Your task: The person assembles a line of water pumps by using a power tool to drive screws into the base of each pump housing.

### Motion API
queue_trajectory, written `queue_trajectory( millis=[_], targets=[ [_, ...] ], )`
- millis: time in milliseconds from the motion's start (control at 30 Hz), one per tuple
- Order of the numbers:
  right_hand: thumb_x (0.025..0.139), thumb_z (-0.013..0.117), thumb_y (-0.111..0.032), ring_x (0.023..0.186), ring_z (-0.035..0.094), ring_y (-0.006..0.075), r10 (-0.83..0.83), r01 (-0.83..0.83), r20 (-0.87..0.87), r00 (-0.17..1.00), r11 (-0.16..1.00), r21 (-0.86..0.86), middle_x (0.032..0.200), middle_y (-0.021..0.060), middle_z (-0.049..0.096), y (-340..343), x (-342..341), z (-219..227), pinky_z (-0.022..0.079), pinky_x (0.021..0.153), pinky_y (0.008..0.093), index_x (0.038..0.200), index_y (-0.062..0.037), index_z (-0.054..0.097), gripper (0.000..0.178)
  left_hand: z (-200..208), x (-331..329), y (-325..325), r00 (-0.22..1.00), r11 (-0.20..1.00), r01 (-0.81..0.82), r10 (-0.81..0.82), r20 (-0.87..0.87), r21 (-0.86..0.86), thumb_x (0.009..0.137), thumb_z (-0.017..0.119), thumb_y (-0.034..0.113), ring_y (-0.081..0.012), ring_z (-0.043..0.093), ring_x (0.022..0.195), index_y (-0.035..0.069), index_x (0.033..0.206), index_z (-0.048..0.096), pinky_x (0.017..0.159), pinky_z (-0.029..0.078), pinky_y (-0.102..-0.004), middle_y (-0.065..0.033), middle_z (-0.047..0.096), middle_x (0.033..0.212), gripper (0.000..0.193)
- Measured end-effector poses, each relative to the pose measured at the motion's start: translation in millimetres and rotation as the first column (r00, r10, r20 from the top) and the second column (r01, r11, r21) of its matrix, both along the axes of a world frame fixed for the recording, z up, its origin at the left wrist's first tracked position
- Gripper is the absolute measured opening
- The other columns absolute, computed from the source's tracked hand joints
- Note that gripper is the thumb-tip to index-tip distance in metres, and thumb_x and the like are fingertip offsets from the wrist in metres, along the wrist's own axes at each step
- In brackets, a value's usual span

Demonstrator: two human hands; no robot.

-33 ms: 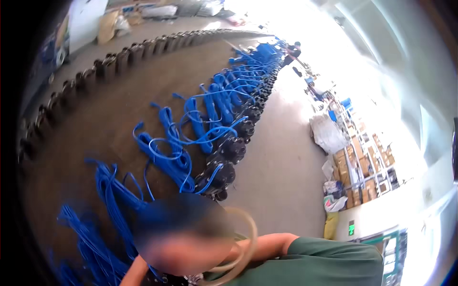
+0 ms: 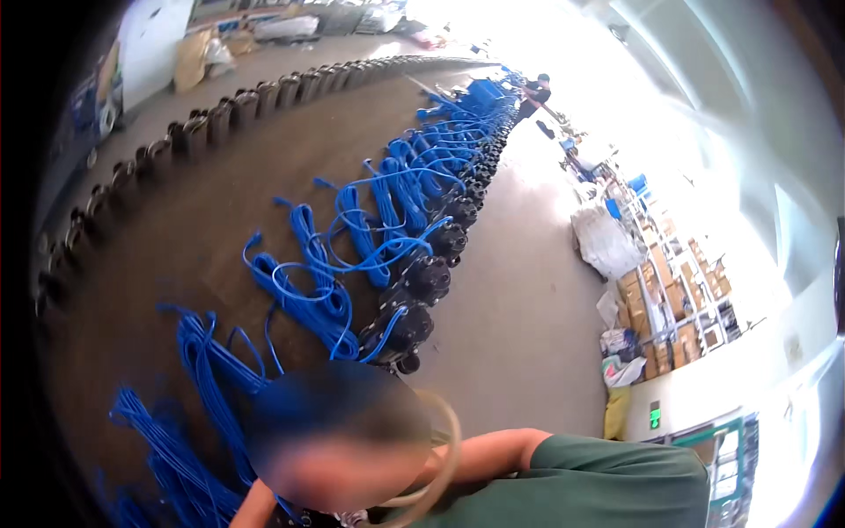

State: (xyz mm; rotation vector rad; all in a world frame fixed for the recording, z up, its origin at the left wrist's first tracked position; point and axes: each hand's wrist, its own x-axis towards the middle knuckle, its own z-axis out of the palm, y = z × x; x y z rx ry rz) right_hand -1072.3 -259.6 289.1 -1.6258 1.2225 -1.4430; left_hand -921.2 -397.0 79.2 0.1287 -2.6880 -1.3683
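Near end of the line, concrete floor point(image 2: 519, 290). Wearer's own hands: neither one in shot, so I cannot tell whether they are apart, together or gripping anything.

Closest to the camera is a co-worker in a green sleeve point(image 2: 598, 484), bent low, one bare forearm point(image 2: 493, 451) reaching in toward the last black unit point(image 2: 405, 330). Their hand is hidden under the body. A tan hose loop point(image 2: 451, 440) arcs over that forearm, semi-translucent, springy-looking, holding its curve.

Step in hand, as I judge it: work on the nearest unit in the row and its lead, at the bottom of the frame, low to the ground. Any reach here calls for getting down beside the co-worker and picking one lead out of many without snagging its neighbours.

Materials:
- Black units: squat, rounded, cast-looking housings, dull sheen, set touching in a long curving row
- Blue cable coils point(image 2: 304, 290): smooth plastic jacket, long loose hanks laid on a brown mat point(image 2: 176, 229), one per unit, some strands crossing
- Dark cylinders point(image 2: 220, 114): second row, upright, along the mat's far edge
- Shelving with cartons point(image 2: 669, 299) and a white sack point(image 2: 607, 242) to the right
- A distant person point(image 2: 534, 92) stands at the row's far end
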Motion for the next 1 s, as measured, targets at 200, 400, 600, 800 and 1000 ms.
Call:
queue_trajectory(
  millis=[200,400,600,800,1000],
  targets=[
    [0.087,0.068,-0.010,0.080,0.068,0.0212,0.075,-0.076,0.089,0.993,0.997,0.011,0.089,0.0079,0.068,7.5,-28.4,-0.9,0.056,0.066,0.0348,0.101,-0.0025,0.068,0.016,35.0,13.0,-22.8,0.989,0.975,-0.136,0.145,0.040,-0.177,0.078,0.065,0.013,-0.0349,0.066,0.099,0.004,0.101,0.072,0.087,0.052,-0.0437,-0.0164,0.069,0.102,0.026],
    [0.094,0.066,-0.012,0.089,0.067,0.0207,0.517,-0.591,0.410,0.752,0.803,0.071,0.096,0.0058,0.068,-32.3,11.1,-24.2,0.056,0.071,0.0366,0.109,-0.0041,0.067,0.017,169.5,88.7,-8.8,0.561,0.378,-0.707,0.814,-0.148,-0.598,0.088,0.061,0.000,-0.0371,0.068,0.106,0.000,0.111,0.071,0.094,0.052,-0.0436,-0.0195,0.071,0.112,0.025],
    [0.084,0.066,0.000,0.080,0.064,0.0175,0.515,-0.501,0.253,0.819,0.857,-0.122,0.095,0.0073,0.065,-6.1,-55.2,50.1,0.054,0.068,0.0316,0.112,-0.0011,0.064,0.029,193.0,-11.8,217.1,-0.535,-0.424,-0.833,0.447,-0.717,0.357,0.098,0.057,0.002,-0.0199,0.059,0.082,-0.003,0.093,0.060,0.074,0.050,-0.0319,-0.0101,0.062,0.087,0.008],
    [0.079,0.058,-0.001,0.065,0.054,0.0157,0.640,-0.438,0.484,0.597,0.766,-0.471,0.101,0.0095,0.053,37.6,-149.6,104.6,0.047,0.065,0.0320,0.127,0.0016,0.051,0.048,85.8,-154.5,297.3,-0.233,-0.304,-0.946,0.876,-0.422,-0.110,0.086,0.070,0.008,-0.0333,0.061,0.096,0.003,0.093,0.066,0.080,0.049,-0.0441,-0.0110,0.068,0.090,0.010],
    [0.079,0.053,-0.002,0.067,0.054,0.0144,0.645,-0.497,0.426,0.635,0.763,-0.415,0.100,0.0104,0.050,42.2,-166.1,104.5,0.047,0.066,0.0319,0.133,0.0014,0.046,0.054,26.9,-181.4,285.2,-0.221,-0.196,-0.972,0.949,-0.223,0.130,0.098,0.059,0.010,-0.0300,0.064,0.078,0.000,0.103,0.064,0.065,0.050,-0.0380,-0.0082,0.068,0.087,0.013]
  ],
)
